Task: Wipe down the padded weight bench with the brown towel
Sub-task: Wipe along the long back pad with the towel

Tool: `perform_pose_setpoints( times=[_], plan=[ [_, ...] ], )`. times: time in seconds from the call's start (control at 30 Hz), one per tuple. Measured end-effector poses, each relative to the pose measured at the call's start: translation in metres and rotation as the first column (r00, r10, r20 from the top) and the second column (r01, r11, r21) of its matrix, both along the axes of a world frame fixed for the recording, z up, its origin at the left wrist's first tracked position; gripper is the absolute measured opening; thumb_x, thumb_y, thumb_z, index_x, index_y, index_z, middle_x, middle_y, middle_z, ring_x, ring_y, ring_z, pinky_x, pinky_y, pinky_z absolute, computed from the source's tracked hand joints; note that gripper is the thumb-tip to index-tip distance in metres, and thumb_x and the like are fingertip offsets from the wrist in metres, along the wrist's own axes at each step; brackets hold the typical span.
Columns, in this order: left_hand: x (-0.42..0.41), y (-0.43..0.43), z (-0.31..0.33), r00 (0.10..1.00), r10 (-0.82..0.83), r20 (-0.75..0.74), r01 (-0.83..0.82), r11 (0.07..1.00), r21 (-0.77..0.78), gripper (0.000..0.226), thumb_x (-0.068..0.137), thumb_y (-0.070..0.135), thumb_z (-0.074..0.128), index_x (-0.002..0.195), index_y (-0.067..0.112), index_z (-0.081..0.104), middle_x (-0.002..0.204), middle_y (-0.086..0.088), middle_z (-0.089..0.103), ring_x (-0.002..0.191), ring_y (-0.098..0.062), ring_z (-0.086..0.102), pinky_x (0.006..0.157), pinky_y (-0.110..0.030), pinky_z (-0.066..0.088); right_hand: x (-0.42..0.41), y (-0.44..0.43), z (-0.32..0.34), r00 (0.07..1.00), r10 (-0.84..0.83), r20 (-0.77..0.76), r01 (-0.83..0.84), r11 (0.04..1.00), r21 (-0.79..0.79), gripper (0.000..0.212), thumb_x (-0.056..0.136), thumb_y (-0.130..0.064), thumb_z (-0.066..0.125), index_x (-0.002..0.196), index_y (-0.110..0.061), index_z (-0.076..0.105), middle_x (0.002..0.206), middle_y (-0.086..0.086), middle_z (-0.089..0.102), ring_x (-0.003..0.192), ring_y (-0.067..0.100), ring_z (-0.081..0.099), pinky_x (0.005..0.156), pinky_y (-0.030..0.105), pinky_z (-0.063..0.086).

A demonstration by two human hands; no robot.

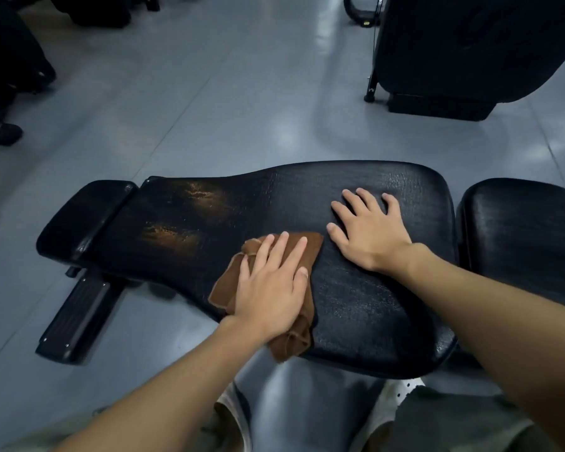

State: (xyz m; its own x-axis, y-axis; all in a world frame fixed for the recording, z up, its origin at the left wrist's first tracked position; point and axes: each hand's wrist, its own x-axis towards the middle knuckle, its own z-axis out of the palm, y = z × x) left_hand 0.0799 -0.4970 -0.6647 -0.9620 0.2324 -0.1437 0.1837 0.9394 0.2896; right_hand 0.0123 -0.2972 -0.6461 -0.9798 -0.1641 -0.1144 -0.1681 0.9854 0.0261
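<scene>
The brown towel (274, 272) lies bunched on the near edge of the black padded bench (356, 305) — the left hand (269, 288) presses it flat, fingers straight, none curled round it. The right hand (367, 226), fingers spread, rests on the bare pad just beside — bracing, I'd say. Worn patches (183, 216) wait leftward.

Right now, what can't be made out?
All head view:
- Surface beneath brown towel and left hand: covered.
- Bench frame: mostly hidden under the padded weight bench.
- Seat pad: cut by the right edge, crossed by the right forearm.
- Dark machine, top right: cut off, too dim.
</scene>
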Motion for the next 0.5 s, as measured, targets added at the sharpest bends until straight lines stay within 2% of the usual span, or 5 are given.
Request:
perform_pose_setpoints(
  times=[0.1,0.27,0.5],
  plan=[
    [-0.030,0.007,-0.002,1.000,0.009,0.001,-0.009,1.000,0.016,0.053,0.103,0.045,0.019,0.155,0.042,0.007,0.165,0.010,0.002,0.151,-0.012,-0.007,0.120,-0.053,0.009,0.000,-0.001,-0.002,1.000,0.011,-0.021,-0.010,0.998,0.056,0.066,0.096,-0.059,0.012,0.152,-0.027,0.024,0.164,0.003,0.014,0.151,0.025,0.007,0.116,0.058,0.004],
    [-0.092,0.022,-0.002,0.998,0.053,0.038,-0.055,0.997,0.059,0.053,0.103,0.045,0.018,0.155,0.042,0.008,0.165,0.010,0.002,0.151,-0.012,-0.007,0.119,-0.055,0.004,0.001,-0.003,-0.003,1.000,0.011,-0.028,-0.010,0.999,0.042,0.067,0.096,-0.058,0.011,0.153,-0.026,0.023,0.165,0.004,0.012,0.151,0.025,0.004,0.117,0.059,0.002],
    [-0.164,0.039,-0.004,0.995,0.085,0.048,-0.087,0.995,0.051,0.054,0.102,0.044,0.017,0.155,0.040,0.010,0.166,0.006,0.005,0.151,-0.017,-0.003,0.119,-0.057,0.005,-0.001,-0.003,-0.006,0.999,0.009,-0.046,-0.009,1.000,0.013,0.067,0.095,-0.058,0.013,0.152,-0.025,0.026,0.164,0.004,0.014,0.151,0.027,0.004,0.116,0.060,0.001]
  ],
)
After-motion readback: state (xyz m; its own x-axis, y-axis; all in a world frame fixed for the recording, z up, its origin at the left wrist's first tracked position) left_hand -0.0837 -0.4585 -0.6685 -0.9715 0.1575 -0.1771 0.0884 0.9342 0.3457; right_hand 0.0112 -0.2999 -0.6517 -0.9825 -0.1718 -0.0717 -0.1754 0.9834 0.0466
